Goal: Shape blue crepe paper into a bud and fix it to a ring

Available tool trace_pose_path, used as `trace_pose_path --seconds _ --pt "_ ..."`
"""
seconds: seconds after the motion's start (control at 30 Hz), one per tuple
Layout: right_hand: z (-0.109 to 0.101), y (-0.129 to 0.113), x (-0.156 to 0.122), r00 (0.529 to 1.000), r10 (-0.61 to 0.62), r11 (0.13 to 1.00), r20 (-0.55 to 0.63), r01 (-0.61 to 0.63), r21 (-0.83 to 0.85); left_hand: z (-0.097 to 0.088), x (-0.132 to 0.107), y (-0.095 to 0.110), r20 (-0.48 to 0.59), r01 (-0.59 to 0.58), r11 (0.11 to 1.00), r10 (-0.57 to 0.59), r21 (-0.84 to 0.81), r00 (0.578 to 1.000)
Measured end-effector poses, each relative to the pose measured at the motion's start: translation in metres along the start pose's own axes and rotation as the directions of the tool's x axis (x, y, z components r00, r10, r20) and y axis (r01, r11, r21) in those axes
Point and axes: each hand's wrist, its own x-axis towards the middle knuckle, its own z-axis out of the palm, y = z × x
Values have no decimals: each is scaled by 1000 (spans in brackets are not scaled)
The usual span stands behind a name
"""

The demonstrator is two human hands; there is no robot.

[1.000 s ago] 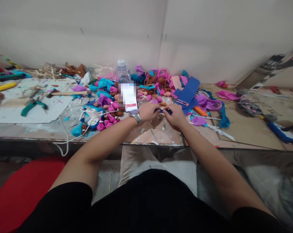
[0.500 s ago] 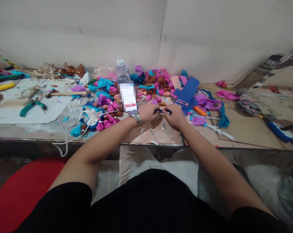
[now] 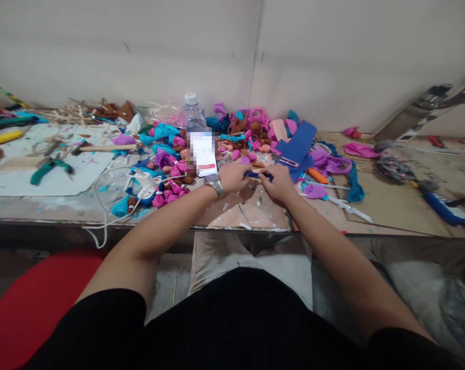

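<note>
My left hand (image 3: 232,177), with a metal watch (image 3: 215,183) at its wrist, pinches one end of a small dark blue strip (image 3: 252,174). My right hand (image 3: 277,182) has its fingers closed on the strip's other end, so it spans the short gap between them, just above the table. Fingers cover part of it. Just beyond my right hand lie folded dark blue sheets (image 3: 299,144), with a flat pink-edged piece (image 3: 289,162) on top. A lit phone (image 3: 206,154) leans beside my left hand, in front of a clear bottle (image 3: 194,114).
Crumpled pink, teal and brown bundles (image 3: 170,190) heap left of my hands. Further left are a hammer (image 3: 109,148), green-handled pliers (image 3: 51,169) and a white cable (image 3: 106,226). At right lie an orange-handled tool (image 3: 317,176), purple scraps (image 3: 338,165) and a blue-and-white object (image 3: 444,208).
Both hands keep hold of the blue strip in nearly the same place. Finger positions shift only slightly.
</note>
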Motion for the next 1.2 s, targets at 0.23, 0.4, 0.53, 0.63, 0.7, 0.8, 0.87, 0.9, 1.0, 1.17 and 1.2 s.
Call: trace_pose_path --seconds 0.23,0.4,0.53,0.63,0.7,0.8,0.87,0.9,1.0,1.17,1.2 --pt "1 4 0 990 117 992 -81 -120 -33 -4 2 -2 -29 64 998 -63 15 998" --pt "1 3 0 984 150 987 -94 -155 -43 -7 2 -1 -72 110 994 -110 -14 991" --pt "-2 2 1 975 187 980 -123 -195 -50 -9 3 -2 -94 140 989 -145 -51 985" --pt "-3 2 1 963 228 969 -147 -239 -66 -10 3 -4 -112 135 988 -142 -73 984" --pt "-4 2 1 959 245 963 -146 -258 -77 -9 3 -6 -141 69 993 -82 -94 987" --pt "-3 1 1 973 213 972 -91 -220 -76 -5 3 -7 -191 -70 990 47 -119 981" --pt "-1 -1 0 985 165 983 -43 -168 -67 -1 2 -7 -190 -126 986 104 -111 976" --pt "0 -3 0 991 136 989 -19 -137 -60 1 2 -6 -173 -140 985 121 -100 977" --pt "1 -7 -1 998 37 999 48 -36 -16 5 1 -4 -76 -137 990 133 -46 988" --pt "0 -8 -1 998 -17 1000 61 17 13 1 2 1 46 -73 997 72 33 996" --pt "0 -7 -1 999 -3 1000 46 3 3 -1 2 2 48 -59 998 57 36 997"
